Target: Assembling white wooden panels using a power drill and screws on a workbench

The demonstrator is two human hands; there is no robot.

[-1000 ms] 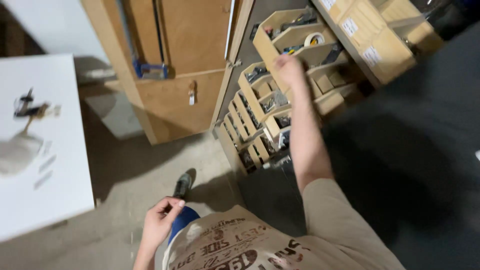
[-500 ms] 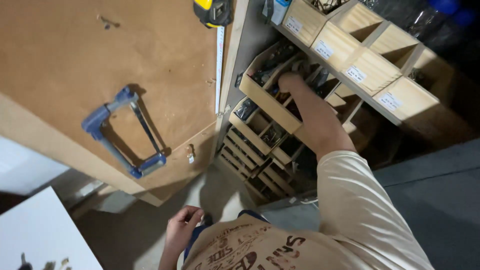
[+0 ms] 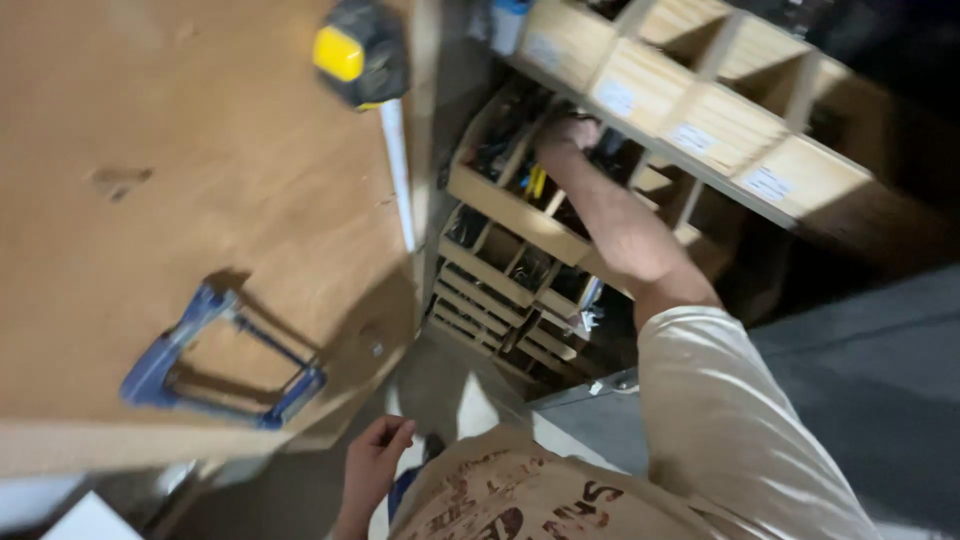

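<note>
Now the right hand (image 3: pixel 568 132) is deeper inside the open wooden bin of small tools (image 3: pixel 515 165), just above the centre of the frame, than it was half a second ago, when it lay at the bin's front lip. A second ago it was only reaching toward the stack from outside. The fingers are curled down among the contents and mostly hidden, so I cannot tell how far open they are or whether they have closed on anything; a yellow-handled tool (image 3: pixel 537 182) stands just beside the wrist. This looks like rummaging or picking from that compartment, with nothing lifted out so far.

The left hand (image 3: pixel 375 462), at the bottom centre, hangs loosely half-curled and empty by the printed tan apron (image 3: pixel 520 495), much as before.

Below the bin run further rows of small wooden compartments (image 3: pixel 510 275); above it, a row of labelled pale wood boxes (image 3: pixel 700 125) crosses the upper right. At upper centre sits a yellow and black tape measure (image 3: pixel 358 52) on the brown plywood panel (image 3: pixel 180 180), and a blue bar clamp (image 3: pixel 215 365) grips that panel at lower left.
</note>
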